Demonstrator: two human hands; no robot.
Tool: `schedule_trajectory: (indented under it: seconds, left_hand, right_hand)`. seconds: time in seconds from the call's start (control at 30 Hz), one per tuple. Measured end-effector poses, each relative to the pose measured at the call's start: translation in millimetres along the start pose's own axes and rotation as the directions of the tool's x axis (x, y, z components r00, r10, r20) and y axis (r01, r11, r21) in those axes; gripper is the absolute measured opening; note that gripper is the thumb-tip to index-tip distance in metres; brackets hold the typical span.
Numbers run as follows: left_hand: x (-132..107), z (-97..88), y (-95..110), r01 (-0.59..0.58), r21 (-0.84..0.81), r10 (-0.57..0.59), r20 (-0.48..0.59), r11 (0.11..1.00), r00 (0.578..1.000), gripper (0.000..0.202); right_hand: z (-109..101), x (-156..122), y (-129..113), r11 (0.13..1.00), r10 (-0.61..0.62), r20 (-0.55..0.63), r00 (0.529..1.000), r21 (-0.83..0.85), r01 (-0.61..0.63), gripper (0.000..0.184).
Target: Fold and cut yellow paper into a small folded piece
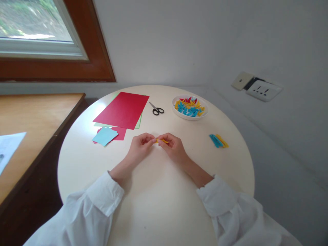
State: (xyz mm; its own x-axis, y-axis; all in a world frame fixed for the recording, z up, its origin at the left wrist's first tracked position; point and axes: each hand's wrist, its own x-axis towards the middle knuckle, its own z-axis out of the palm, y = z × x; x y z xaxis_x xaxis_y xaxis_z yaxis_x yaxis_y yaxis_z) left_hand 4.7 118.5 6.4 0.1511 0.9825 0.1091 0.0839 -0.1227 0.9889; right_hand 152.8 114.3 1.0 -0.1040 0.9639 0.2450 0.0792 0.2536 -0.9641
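small yellow folded paper (165, 141), likely light, easily creased: best held by edges. left hand (142, 142), right hand (173, 145): fingers (151, 142) pinch it.

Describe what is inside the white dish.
The white dish holds small paper pieces, blue and yellow, with some red towards the far side. Any lower pieces and the floor beneath are hidden.

Lone head-worn camera looks forward and down across the round table (159, 198). Close range: left hand (141, 142) and right hand (173, 145) sit mid-frame.
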Motion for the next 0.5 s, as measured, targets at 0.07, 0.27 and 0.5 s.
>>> schedule_trajectory:
  seconds: [0.07,0.27,0.5]
  left_hand:
    - [0.0,0.2,0.8,0.005,0.0,-0.005,0.0,1.0,1.0,0.017]
    - [0.5,0.3,-2.2,0.047,-0.061,-0.048,-0.005,0.997,0.999,0.018]
    - [-0.8,0.0,2.1,0.059,-0.085,-0.062,-0.038,0.995,0.997,0.015]
  right_hand:
    - [0.0,-0.1,-0.7,1.0,-0.004,-0.008,1.0,-0.011,0.004,0.014]
    - [-1.0,-0.6,0.4,0.999,-0.035,-0.069,0.997,-0.024,0.034,0.012]
    - [-1.5,-0.2,2.1,0.997,-0.053,-0.111,0.992,-0.059,0.047,0.009]
